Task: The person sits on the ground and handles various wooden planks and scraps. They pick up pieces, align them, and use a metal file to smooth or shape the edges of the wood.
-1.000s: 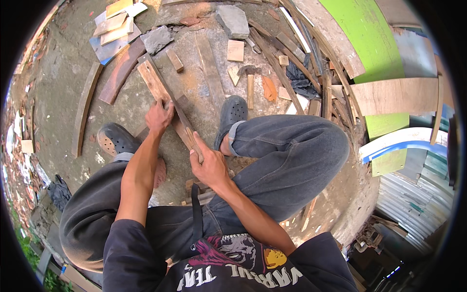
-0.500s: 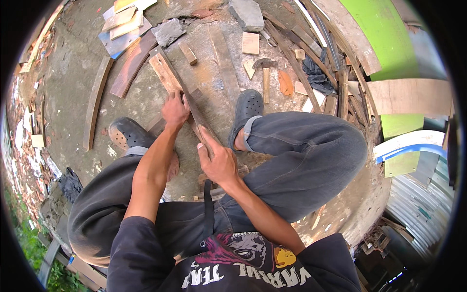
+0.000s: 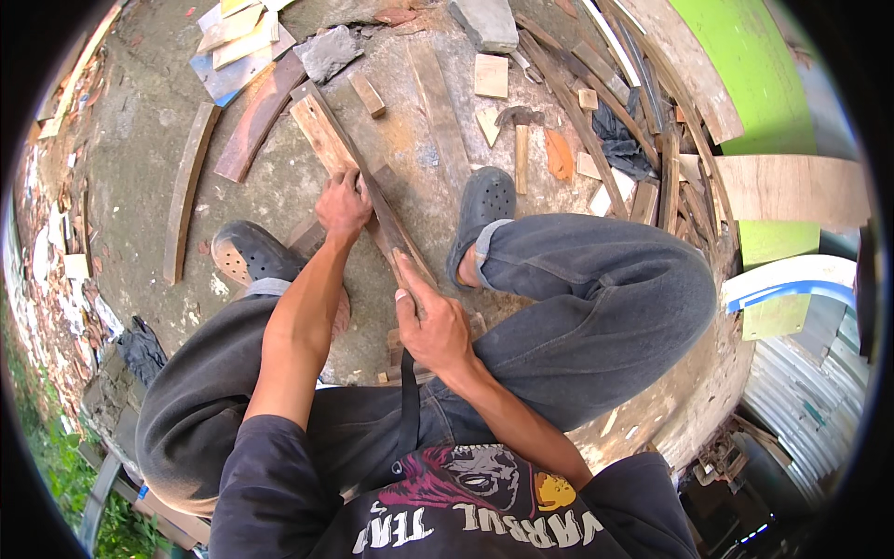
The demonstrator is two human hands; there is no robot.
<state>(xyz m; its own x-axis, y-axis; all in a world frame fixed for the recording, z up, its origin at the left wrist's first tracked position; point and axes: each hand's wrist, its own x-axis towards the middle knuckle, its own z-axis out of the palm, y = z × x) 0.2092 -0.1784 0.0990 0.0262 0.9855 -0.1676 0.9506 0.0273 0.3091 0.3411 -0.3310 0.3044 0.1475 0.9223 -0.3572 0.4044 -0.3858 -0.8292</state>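
Note:
A long wooden plank [image 3: 328,135] slants between my feet, its pale worn face showing toward the far end and its near end darker. Closed around its middle is my left hand [image 3: 343,205]. My right hand [image 3: 436,328] grips the near end, index finger stretched along the wood and thumb raised; its other fingers are partly hidden. Beneath the plank, another board [image 3: 305,235] lies crosswise on the ground. A claw hammer [image 3: 521,154] with a wooden handle rests beyond my right foot, out of reach of both hands.
Loose boards [image 3: 191,191] lie to the left, with a grey stone [image 3: 329,53] farther off. A small wood block [image 3: 368,95] and a square piece [image 3: 491,75] lie ahead. Scrap timber [image 3: 666,177] piles up on the right, near a green panel [image 3: 745,65] and corrugated sheets [image 3: 792,401].
My right hand has shifted slightly nearer to me along the plank. The left hand keeps its hold, and the whole view has shifted a little.

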